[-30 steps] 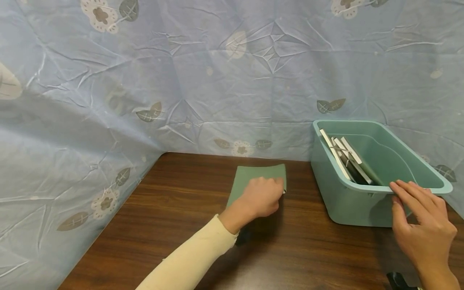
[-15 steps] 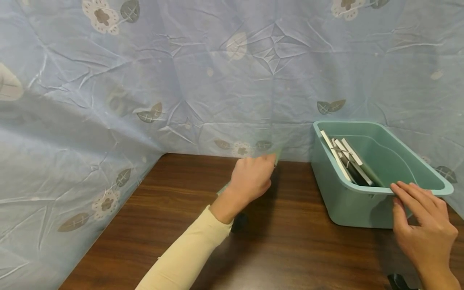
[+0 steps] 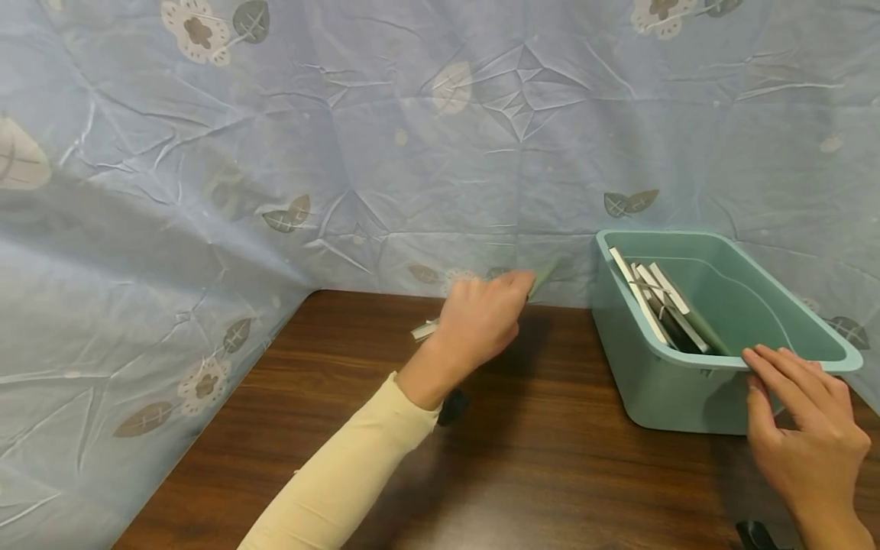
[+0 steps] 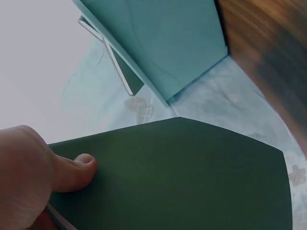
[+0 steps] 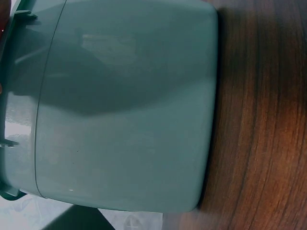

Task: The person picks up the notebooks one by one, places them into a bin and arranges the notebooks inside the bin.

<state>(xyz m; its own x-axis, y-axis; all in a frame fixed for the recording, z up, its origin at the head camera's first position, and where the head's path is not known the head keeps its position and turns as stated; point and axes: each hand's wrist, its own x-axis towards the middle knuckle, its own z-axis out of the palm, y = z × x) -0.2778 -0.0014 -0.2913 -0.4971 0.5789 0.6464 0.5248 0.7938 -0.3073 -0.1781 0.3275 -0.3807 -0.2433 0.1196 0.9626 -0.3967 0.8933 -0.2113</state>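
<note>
My left hand (image 3: 481,317) grips a green book (image 4: 192,167), thumb across its cover. In the head view the hand hides most of that book; a pale page edge shows beside the wrist and a green corner past the fingers. My right hand (image 3: 807,428) rests its fairly straight fingers on the near rim of a teal plastic bin (image 3: 612,374), thumb below against the outer wall. Several thin books (image 3: 656,302) with white page edges lean along the bin's left inner side, a thin cord around some. The right wrist view shows mostly the bin's outside wall.
The bin stands at the right of the dark wooden table (image 3: 385,359). A wrinkled blue-grey floral cloth (image 3: 426,153) hangs behind and to the left. Beneath my right hand a small black object (image 3: 755,533) shows at the lower edge.
My left hand has lifted the green book off the table and moved it up, tilting it from flat to nearly edge-on. The right hand stays on the bin's rim.
</note>
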